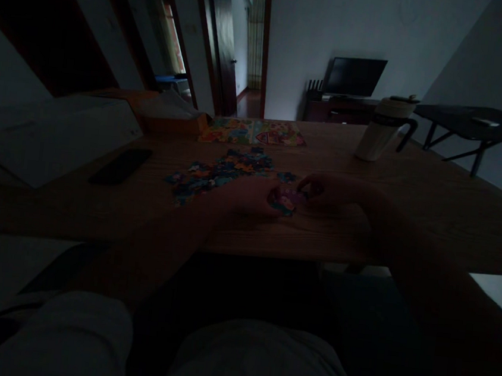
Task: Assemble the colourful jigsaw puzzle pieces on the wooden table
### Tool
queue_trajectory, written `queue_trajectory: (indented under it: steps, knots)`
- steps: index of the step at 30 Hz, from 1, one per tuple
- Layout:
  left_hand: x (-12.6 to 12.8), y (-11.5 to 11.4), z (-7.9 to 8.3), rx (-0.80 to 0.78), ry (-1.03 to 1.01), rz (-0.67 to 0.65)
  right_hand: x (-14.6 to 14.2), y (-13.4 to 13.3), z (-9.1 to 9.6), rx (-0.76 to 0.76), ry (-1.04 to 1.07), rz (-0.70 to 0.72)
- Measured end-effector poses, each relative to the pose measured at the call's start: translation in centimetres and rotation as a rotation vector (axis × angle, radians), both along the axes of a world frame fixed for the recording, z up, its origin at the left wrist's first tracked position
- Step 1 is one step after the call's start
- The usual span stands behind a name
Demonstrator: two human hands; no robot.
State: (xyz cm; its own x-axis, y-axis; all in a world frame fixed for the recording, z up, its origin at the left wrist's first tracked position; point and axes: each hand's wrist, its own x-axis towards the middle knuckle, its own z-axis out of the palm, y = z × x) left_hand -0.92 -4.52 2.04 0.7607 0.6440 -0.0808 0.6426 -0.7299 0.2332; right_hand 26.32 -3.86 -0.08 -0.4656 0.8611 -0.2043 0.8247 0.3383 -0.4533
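Seated at a dim wooden table (pixel 410 211), you bring both hands together near its front edge, over a small cluster of puzzle pieces (pixel 286 200) that shows pink and teal between them. Your left hand (pixel 250 197) rests knuckles-up on the wood, fingers curled toward the cluster and touching its left side; your right hand (pixel 331 191) arches over from the other side, thumb and forefinger pinched close at the cluster's right edge. The light is too low to tell whether either hand has a firm hold or only presses on it. Just behind your hands, toward the table's middle, lies the loose pile of pieces (pixel 220 176), and beyond it, near the far edge, the colourful picture sheet (pixel 252 132). A dark phone (pixel 121 166) sits toward the left edge beside a pale flat box (pixel 54 137); a lidded tumbler (pixel 385 129) stands toward the far right. By the look of it, you are fitting pieces together; the next move calls for lining up the tabs squarely and pressing gently.
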Motion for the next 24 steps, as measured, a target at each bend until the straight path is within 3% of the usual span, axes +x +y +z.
queue_trajectory:
  steps: [7,18,24]
  knots:
    - [0.01,0.17,0.06,0.054,-0.076,-0.283,-0.56,-0.56,0.61,-0.034,-0.009,-0.036]
    - [0.02,-0.20,0.30,0.035,-0.069,-0.219,-0.45,-0.49,0.56,-0.007,-0.020,-0.013]
    - [0.10,-0.40,0.41,0.032,-0.016,-0.252,-0.46,-0.40,0.52,-0.013,-0.003,-0.015]
